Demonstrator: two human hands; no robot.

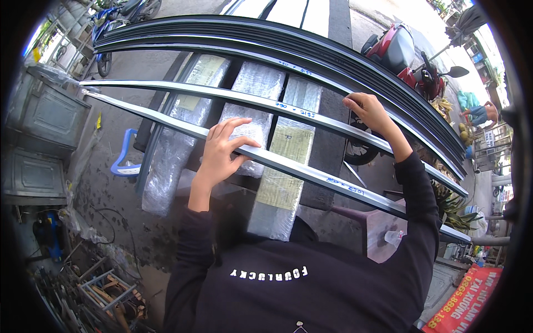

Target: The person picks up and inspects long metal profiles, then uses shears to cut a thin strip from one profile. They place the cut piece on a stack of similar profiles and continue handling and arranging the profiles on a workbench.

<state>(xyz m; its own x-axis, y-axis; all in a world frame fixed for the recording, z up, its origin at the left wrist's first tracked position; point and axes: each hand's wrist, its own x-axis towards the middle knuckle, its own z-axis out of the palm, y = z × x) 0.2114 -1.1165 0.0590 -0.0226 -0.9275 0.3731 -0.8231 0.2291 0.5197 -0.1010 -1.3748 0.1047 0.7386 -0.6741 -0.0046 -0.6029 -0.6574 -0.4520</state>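
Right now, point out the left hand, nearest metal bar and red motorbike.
Left hand (221, 147), head view: back of the hand.
Nearest metal bar (300, 168), head view: pale top face.
Red motorbike (400, 54), head view: grey middle section.

The person's left hand (217, 151) lies over the near metal bar (302, 170), thumb on its near side and fingers reaching past its far edge. Beyond the near bar, a second bar (333, 125) runs at a slight angle to it, the two almost meeting at their left ends. The right hand (371, 111) is bent beyond the near bar, by the edge of a stack of dark bars (233, 34); contact is unclear. Three plastic-wrapped bundles (280, 200) lie crosswise beneath the near bar. A red motorbike (397, 50) stands well beyond it; a clear cup (393, 238) sits on its near side.
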